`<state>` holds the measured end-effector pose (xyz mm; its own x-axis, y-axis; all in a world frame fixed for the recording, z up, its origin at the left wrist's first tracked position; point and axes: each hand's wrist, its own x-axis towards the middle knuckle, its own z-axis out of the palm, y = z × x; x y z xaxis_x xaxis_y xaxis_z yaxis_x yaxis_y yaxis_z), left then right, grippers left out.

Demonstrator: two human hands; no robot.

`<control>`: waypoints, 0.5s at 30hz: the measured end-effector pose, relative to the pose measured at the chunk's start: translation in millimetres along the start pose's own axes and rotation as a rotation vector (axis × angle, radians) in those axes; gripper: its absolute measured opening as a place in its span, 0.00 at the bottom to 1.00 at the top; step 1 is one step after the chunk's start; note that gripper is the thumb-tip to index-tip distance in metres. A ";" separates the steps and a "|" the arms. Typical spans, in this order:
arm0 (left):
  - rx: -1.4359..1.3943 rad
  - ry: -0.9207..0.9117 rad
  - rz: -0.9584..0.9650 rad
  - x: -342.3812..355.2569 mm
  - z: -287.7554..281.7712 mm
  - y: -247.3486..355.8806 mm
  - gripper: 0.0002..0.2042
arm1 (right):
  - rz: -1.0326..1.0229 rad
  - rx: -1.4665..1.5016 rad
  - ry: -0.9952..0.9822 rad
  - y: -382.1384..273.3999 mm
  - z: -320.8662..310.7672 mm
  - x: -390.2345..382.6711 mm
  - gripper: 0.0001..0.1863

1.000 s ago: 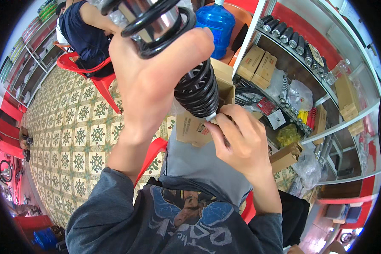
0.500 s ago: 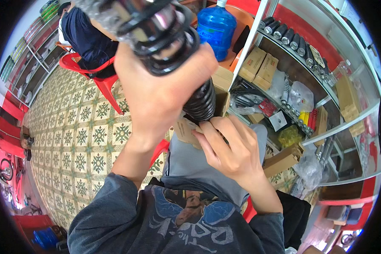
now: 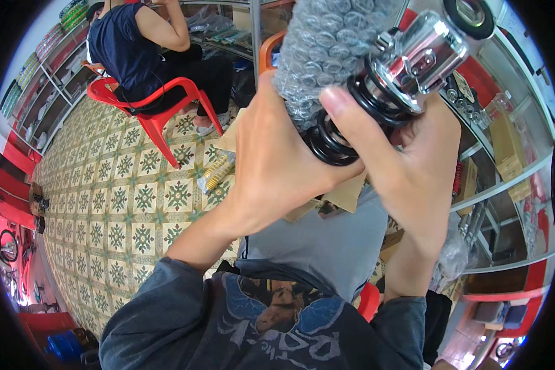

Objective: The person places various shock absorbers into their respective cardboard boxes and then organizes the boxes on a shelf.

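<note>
Both my hands hold a shock absorber point(image 3: 422, 58) with a chrome end and a black coil spring, lifted above my lap and tilted. My left hand point(image 3: 277, 154) is closed round its lower spring, next to a thick bundle of bubble wrap point(image 3: 333, 52). Whether the wrap covers part of this absorber or another thing, I cannot tell. My right hand point(image 3: 416, 166) grips the spring near the chrome end, thumb across the coils; its other fingers are mostly hidden. Below my hands, an opened cardboard box point(image 3: 345, 192) shows partly above my grey-trousered lap.
A person in dark clothes sits on a red plastic chair point(image 3: 160, 123) at the far left. On the tiled floor lies a yellow spring in clear plastic point(image 3: 217, 172). A glass display case point(image 3: 505, 179) with parts stands close on my right.
My right hand has risen from the box to the shock absorber. The absorber has swung to the right, bringing its chrome end and the bubble wrap into view.
</note>
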<state>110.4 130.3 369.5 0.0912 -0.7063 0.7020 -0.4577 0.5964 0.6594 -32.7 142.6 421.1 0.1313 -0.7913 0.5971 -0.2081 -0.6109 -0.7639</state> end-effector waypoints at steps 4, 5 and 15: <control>-0.141 -0.259 -0.072 4.5 -12.2 -10.1 0.45 | -0.010 0.125 -0.031 18.2 -9.7 -3.6 0.15; -0.190 -0.318 -0.119 5.6 -16.3 -12.0 0.45 | -0.008 0.130 -0.028 16.7 -10.8 -5.7 0.15; -0.076 -0.541 0.049 15.5 -41.7 -38.6 0.33 | -0.093 -0.194 -0.247 49.1 -15.5 -20.6 0.23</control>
<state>166.3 112.3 366.1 -0.4060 -0.7604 0.5069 -0.3832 0.6452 0.6609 -60.7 129.2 375.1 0.3844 -0.7286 0.5669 -0.3622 -0.6839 -0.6334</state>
